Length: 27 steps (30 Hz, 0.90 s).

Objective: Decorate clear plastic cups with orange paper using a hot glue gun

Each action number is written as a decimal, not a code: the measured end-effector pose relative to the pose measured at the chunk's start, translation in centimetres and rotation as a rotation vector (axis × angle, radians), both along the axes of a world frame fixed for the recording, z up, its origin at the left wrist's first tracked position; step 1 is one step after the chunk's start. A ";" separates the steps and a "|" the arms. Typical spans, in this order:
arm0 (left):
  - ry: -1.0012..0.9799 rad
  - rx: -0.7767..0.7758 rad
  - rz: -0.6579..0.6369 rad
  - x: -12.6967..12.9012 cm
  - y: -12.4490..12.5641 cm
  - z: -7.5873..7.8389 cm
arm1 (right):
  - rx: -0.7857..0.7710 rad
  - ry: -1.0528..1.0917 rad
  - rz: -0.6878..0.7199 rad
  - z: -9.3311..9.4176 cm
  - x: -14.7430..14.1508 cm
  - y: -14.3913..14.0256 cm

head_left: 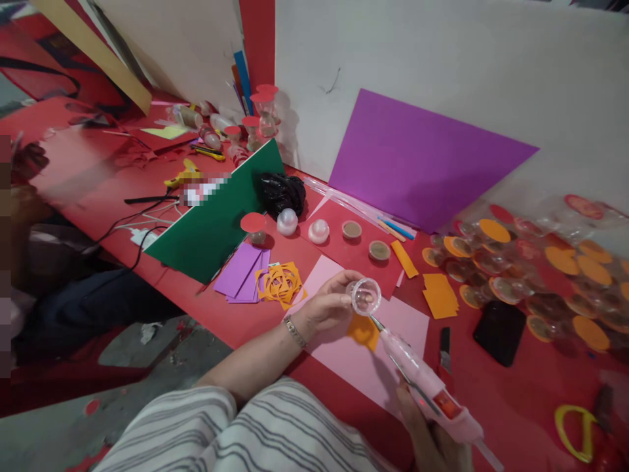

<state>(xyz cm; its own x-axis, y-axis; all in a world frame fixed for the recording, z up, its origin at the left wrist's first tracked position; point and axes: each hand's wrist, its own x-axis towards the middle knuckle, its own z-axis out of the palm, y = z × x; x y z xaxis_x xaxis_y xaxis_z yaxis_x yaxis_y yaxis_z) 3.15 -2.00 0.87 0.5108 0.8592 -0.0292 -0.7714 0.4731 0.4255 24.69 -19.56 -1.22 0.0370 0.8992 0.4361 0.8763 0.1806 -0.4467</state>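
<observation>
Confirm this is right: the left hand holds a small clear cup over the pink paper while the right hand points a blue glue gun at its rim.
Not quite. In the head view the glue gun is pink, not blue. The rest stands: the left hand holds the clear cup over the pink paper, and the right hand points the gun at its rim.

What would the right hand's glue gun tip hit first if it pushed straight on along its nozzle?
Most likely the clear plastic cup in the left hand; the glue gun nozzle already looks almost against its rim.
</observation>
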 end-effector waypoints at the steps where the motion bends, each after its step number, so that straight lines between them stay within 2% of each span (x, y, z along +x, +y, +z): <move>1: 0.002 -0.001 -0.001 0.0 0.0 0.0 | -0.008 0.011 0.004 0.1 0.0 0.1; 5: 0.005 -0.007 -0.008 0.0 0.0 0.0 | -0.047 0.054 0.048 0.8 0.4 0.9; 11: -0.004 -0.001 -0.012 0.0 0.1 -0.2 | -0.042 0.053 -0.008 1.4 -0.2 1.2; 14: -0.018 0.003 -0.014 -0.1 0.1 -0.1 | -0.041 0.039 0.046 1.5 -0.4 1.4; 17: -0.030 0.002 -0.015 -0.1 0.0 -0.1 | -0.009 -0.025 0.104 1.4 0.0 1.6; 24: -0.024 0.028 -0.020 -0.2 0.0 -0.2 | 0.034 -0.111 0.061 0.5 -0.3 0.6; 27: -0.031 0.028 -0.024 -0.2 0.0 -0.2 | 0.087 -0.189 0.137 0.7 -0.4 0.8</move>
